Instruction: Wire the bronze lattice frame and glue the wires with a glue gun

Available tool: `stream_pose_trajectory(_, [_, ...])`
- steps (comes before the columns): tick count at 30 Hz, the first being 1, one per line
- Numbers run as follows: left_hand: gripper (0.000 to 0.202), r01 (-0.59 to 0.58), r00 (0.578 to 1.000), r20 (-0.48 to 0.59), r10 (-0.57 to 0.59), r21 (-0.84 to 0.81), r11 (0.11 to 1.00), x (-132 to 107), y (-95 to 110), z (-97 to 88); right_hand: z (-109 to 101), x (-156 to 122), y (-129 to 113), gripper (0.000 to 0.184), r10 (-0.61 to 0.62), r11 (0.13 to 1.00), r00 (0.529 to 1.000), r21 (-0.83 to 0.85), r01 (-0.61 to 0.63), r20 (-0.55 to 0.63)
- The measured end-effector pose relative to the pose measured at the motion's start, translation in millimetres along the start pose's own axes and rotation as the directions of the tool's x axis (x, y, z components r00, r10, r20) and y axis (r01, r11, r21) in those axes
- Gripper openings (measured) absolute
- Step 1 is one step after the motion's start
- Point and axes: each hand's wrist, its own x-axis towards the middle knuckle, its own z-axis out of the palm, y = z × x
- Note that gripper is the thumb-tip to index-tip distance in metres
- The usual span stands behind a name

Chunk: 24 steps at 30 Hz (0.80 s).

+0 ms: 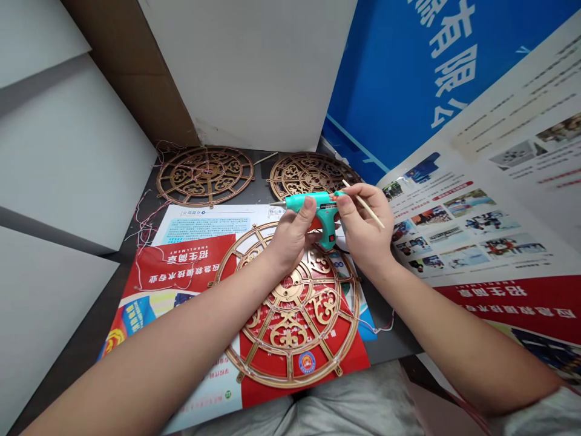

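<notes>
A teal hot glue gun (pixel 325 219) is gripped by my left hand (pixel 290 239), with its metal nozzle pointing left. My right hand (pixel 367 227) has its fingertips at the back end of the gun. A thin pale stick (pixel 370 212) is pinched between the fingers of that same hand; whether it is wood or glue cannot be told. Below both hands lies a round gold openwork panel (pixel 289 284) with scroll patterns and thin wires along its rings. My left forearm hides part of its left side.
Two similar round panels, one at back left (pixel 206 175) and one at back right (pixel 313 172), lie on the dark table (pixel 399 327). Printed red and white sheets (pixel 181 260) lie under the front panel. Loose thin wires (pixel 145 224) trail at left. White boards and a large poster (pixel 490 200) stand around.
</notes>
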Motion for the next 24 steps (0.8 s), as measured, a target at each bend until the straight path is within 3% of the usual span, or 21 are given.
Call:
stream_pose_trajectory(4, [0.074, -0.025, 1.000, -0.010, 0.025, 0.003, 1.000, -0.5, -1.7, -0.6, 0.1, 1.1, -0.1, 0.026, -0.001, 1.000, 1.000, 0.012, 0.001, -0.030])
stream_pose_trajectory(6, [0.078, -0.072, 0.997, 0.045, 0.070, 0.039, 0.997, -0.1, -4.0, -0.5, -0.3, 2.7, 0.5, 0.026, 0.016, 1.000, 0.999, 0.025, -0.014, -0.048])
stream_pose_trajectory(9, [0.074, -0.147, 0.981, 0.143, 0.133, 0.087, 0.985, 2.4, -8.2, -1.6, -1.3, 5.8, 2.6, 0.026, 0.031, 0.999, 0.997, 0.037, -0.029, -0.072])
stream_pose_trajectory(15, [0.061, -0.151, 0.977, 0.171, 0.125, 0.149, 0.977, 6.4, -10.2, -5.8, -2.9, 8.8, 8.6, 0.026, -0.007, 1.000, 0.996, 0.026, 0.009, -0.088])
stream_pose_trajectory(18, [0.058, -0.147, 0.982, 0.140, 0.126, 0.152, 0.977, 4.8, -9.1, -3.8, -3.1, 9.1, 11.3, 0.024, -0.001, 0.999, 0.995, 0.049, 0.006, -0.104])
stream_pose_trajectory(24, [0.071, -0.113, 0.990, -0.056, 0.128, 0.219, 0.969, 2.0, -11.0, 1.5, -6.3, 15.8, 15.6, 0.026, -0.006, 0.994, 0.989, 0.104, 0.022, -0.149])
